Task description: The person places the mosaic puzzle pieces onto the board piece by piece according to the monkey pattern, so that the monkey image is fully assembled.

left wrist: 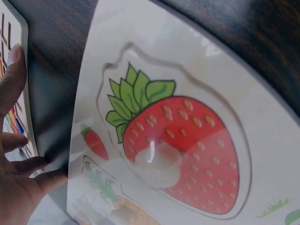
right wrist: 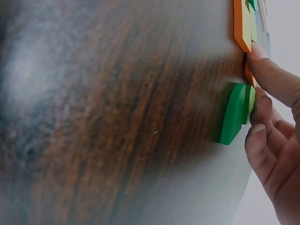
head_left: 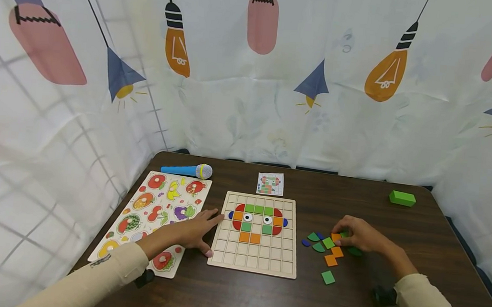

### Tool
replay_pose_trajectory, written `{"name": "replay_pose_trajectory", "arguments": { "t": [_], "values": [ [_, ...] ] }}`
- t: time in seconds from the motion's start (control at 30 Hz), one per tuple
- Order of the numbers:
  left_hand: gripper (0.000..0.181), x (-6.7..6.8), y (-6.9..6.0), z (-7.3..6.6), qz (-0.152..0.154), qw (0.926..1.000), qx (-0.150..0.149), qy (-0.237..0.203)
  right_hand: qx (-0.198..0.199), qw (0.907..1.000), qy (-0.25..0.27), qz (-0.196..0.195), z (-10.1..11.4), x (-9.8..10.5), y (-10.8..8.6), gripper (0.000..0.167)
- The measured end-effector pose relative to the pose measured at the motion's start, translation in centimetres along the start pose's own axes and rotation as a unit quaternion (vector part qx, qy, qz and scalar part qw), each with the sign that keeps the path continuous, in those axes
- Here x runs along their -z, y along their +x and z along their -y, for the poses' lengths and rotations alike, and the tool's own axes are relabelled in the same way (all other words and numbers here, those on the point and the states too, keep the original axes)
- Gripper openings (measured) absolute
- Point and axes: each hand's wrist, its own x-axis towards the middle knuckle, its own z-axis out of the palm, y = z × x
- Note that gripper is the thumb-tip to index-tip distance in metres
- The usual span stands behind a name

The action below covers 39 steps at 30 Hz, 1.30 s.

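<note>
A pale grid board (head_left: 252, 262) lies on the dark table, bearing a face-like pattern of red, orange, green and blue pieces with two eye pieces. My left hand (head_left: 198, 229), fingers spread, touches the board's left edge; in the left wrist view the hand (left wrist: 21, 164) is beside the same board. To the right of the board my right hand (head_left: 354, 233) pinches an orange piece (head_left: 336, 237) among loose green, blue and orange pieces. In the right wrist view, thumb and fingers of the hand (right wrist: 276, 140) close around the orange piece (right wrist: 249, 74), next to a green piece (right wrist: 233, 115).
Left of the board lies a fruit puzzle (head_left: 139, 188), partly under my left arm, with a blue microphone (head_left: 186, 170) behind it. A small pattern card (head_left: 270, 184) lies behind the board. A green block (head_left: 402, 198) sits at the back right. Printed curtains surround the table.
</note>
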Motion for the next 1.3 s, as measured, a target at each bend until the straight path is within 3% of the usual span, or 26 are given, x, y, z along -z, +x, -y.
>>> {"name": "replay_pose_trajectory", "arguments": {
  "t": [0.33,0.63,0.97,1.3],
  "values": [
    [0.105,0.0,0.1,0.1,-0.002,1.0000,-0.002,-0.002,0.026,0.9995,0.008,-0.013,-0.1,-0.3,-0.1,0.023],
    [0.105,0.0,0.0,0.2,-0.003,0.9999,-0.010,-0.009,0.020,0.9997,0.013,-0.008,0.8,-0.8,0.5,0.014],
    [0.104,-0.2,0.0,0.2,-0.005,0.9999,-0.007,-0.006,0.030,0.9979,0.035,-0.045,3.6,-0.8,1.4,0.023],
    [0.104,0.0,-0.3,-0.2,-0.007,0.9999,-0.005,-0.011,0.026,0.9952,0.089,-0.033,7.1,-2.7,3.4,0.030]
  ]
}}
